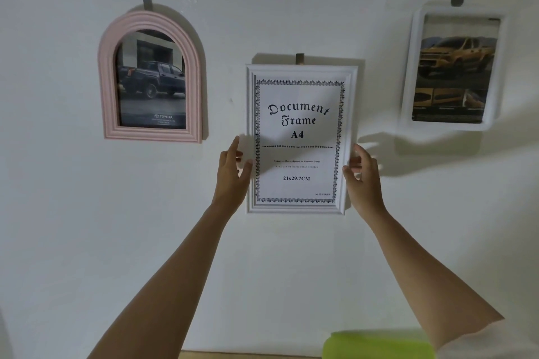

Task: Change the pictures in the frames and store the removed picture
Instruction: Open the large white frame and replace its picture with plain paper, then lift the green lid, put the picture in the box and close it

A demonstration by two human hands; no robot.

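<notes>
The middle frame (302,70) hangs from a hook (299,58) on the wall (291,271), between the pink frame (151,19) and the right frame (409,73). The left hand (232,175) grips its left edge and the right hand (364,178) its right edge, thumbs in front.

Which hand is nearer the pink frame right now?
Left. The left hand holds the white frame by its left edge, below and right of the pink frame; the right hand holds the opposite edge, farther off.
</notes>
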